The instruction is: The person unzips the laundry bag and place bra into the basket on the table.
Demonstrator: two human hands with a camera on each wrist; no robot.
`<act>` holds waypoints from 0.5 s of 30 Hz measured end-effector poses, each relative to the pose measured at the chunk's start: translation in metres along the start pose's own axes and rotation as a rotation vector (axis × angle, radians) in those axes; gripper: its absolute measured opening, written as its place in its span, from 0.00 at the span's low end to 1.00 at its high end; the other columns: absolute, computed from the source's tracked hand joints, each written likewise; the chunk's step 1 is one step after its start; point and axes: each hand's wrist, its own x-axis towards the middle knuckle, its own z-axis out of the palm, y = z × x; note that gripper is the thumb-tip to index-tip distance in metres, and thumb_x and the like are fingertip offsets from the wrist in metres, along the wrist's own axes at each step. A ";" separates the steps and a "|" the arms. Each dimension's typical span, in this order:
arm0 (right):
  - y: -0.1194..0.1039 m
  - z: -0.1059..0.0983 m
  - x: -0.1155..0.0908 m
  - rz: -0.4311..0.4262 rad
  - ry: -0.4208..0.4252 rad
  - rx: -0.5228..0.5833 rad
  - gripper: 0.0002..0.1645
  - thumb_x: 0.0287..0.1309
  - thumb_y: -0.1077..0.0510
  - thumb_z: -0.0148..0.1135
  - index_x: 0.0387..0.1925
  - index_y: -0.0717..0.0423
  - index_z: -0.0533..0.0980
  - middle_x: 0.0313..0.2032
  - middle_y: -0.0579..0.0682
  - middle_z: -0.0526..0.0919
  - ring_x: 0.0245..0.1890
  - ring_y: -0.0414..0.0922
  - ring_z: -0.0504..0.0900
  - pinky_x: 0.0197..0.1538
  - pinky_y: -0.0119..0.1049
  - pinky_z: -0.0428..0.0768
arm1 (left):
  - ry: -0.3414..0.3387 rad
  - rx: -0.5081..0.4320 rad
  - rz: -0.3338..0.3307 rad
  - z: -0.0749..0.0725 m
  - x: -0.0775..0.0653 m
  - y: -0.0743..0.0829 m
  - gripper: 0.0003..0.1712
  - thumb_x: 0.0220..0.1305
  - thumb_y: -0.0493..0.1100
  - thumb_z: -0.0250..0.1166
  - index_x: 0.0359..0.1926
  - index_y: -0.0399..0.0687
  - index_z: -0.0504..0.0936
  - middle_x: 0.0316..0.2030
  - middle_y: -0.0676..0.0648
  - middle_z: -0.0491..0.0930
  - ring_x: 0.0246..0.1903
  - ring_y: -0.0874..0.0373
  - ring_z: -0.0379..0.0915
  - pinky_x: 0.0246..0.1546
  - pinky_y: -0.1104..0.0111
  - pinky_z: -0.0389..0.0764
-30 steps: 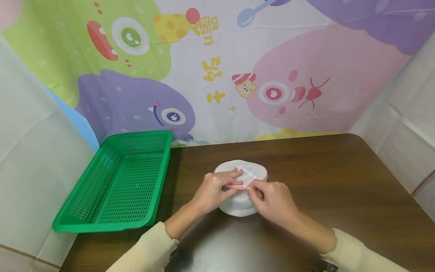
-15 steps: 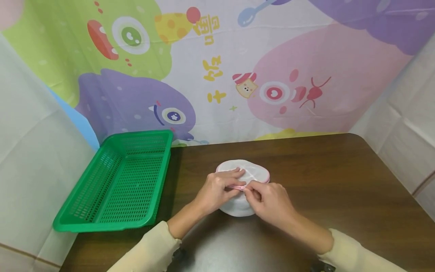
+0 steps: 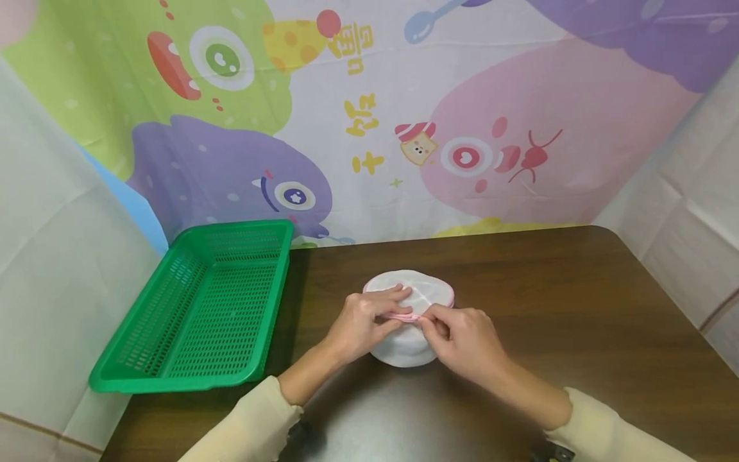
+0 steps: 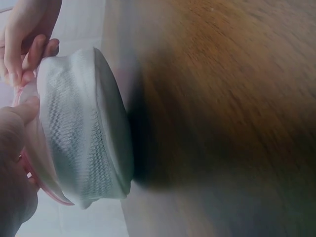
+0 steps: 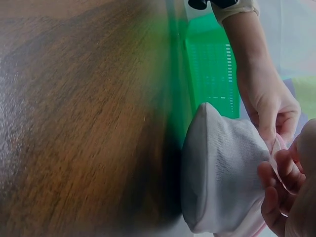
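Observation:
A round white mesh laundry bag [image 3: 403, 351] with a pink zipper [image 3: 402, 316] stands on the table. My left hand [image 3: 356, 324] spreads its fingers over the bag's top and holds the zipper edge between them and the thumb underneath. Just to the right, my right hand [image 3: 466, 338] pinches the zipper with thumb and index finger; its fingertips hide the zipper pull. Puffed mesh sides of the bag [image 4: 74, 123] show in the left wrist view. From the right wrist view, both hands meet at the zipper on top of the bag [image 5: 232, 163].
A green plastic basket [image 3: 173, 385] with slotted walls stands on the left of the brown wooden table [image 3: 554, 289]. Behind the table hangs a cartoon-print cloth [image 3: 381, 212]. Pale walls [image 3: 693, 192] flank both sides.
Both hands and the bag shifted slightly right, then back left, ending nearly where they were a second ago. Both hands keep their grip on the zipper. The basket stays in place.

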 end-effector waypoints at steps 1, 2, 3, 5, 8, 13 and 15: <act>0.000 -0.001 0.000 0.002 -0.002 0.000 0.19 0.62 0.63 0.76 0.22 0.45 0.76 0.16 0.34 0.63 0.21 0.24 0.54 0.27 0.20 0.51 | 0.001 -0.002 -0.002 0.000 0.000 0.000 0.11 0.66 0.34 0.81 0.50 0.41 0.97 0.62 0.40 0.92 0.67 0.44 0.89 0.65 0.53 0.91; 0.000 -0.001 0.000 0.004 -0.005 -0.001 0.19 0.62 0.64 0.75 0.22 0.45 0.76 0.16 0.34 0.63 0.21 0.24 0.54 0.27 0.20 0.51 | 0.003 -0.005 -0.002 0.000 -0.001 -0.001 0.11 0.66 0.34 0.81 0.50 0.41 0.97 0.62 0.40 0.92 0.67 0.44 0.89 0.63 0.54 0.91; 0.000 -0.001 0.000 0.004 -0.006 0.001 0.19 0.62 0.64 0.75 0.22 0.45 0.75 0.16 0.34 0.63 0.21 0.24 0.54 0.27 0.20 0.51 | 0.007 -0.003 -0.001 0.000 -0.001 -0.001 0.11 0.67 0.34 0.81 0.50 0.41 0.97 0.62 0.40 0.92 0.67 0.44 0.89 0.62 0.55 0.92; -0.001 -0.002 0.001 0.002 -0.007 0.003 0.20 0.62 0.64 0.74 0.21 0.45 0.74 0.16 0.34 0.63 0.21 0.24 0.54 0.27 0.19 0.50 | 0.016 0.005 0.004 0.000 -0.001 0.000 0.11 0.66 0.34 0.81 0.50 0.41 0.97 0.61 0.40 0.92 0.66 0.44 0.89 0.62 0.55 0.92; -0.002 -0.002 0.002 -0.004 -0.007 0.006 0.21 0.62 0.64 0.73 0.21 0.45 0.72 0.16 0.35 0.63 0.21 0.23 0.53 0.27 0.19 0.49 | 0.032 0.026 0.011 0.000 -0.001 0.000 0.12 0.66 0.34 0.82 0.49 0.42 0.97 0.60 0.41 0.93 0.65 0.45 0.90 0.65 0.54 0.91; -0.004 -0.001 0.002 -0.006 -0.008 0.005 0.21 0.62 0.64 0.73 0.20 0.46 0.71 0.16 0.35 0.63 0.21 0.23 0.53 0.28 0.20 0.50 | 0.031 0.041 0.022 0.001 0.000 0.002 0.14 0.64 0.37 0.84 0.51 0.44 0.97 0.59 0.41 0.94 0.66 0.45 0.90 0.69 0.52 0.89; -0.005 -0.001 0.002 -0.006 -0.012 0.007 0.20 0.62 0.64 0.72 0.21 0.45 0.73 0.16 0.35 0.63 0.21 0.23 0.53 0.27 0.20 0.50 | 0.023 0.041 0.033 0.002 0.000 0.003 0.15 0.65 0.38 0.84 0.52 0.43 0.97 0.60 0.40 0.93 0.66 0.45 0.90 0.69 0.52 0.88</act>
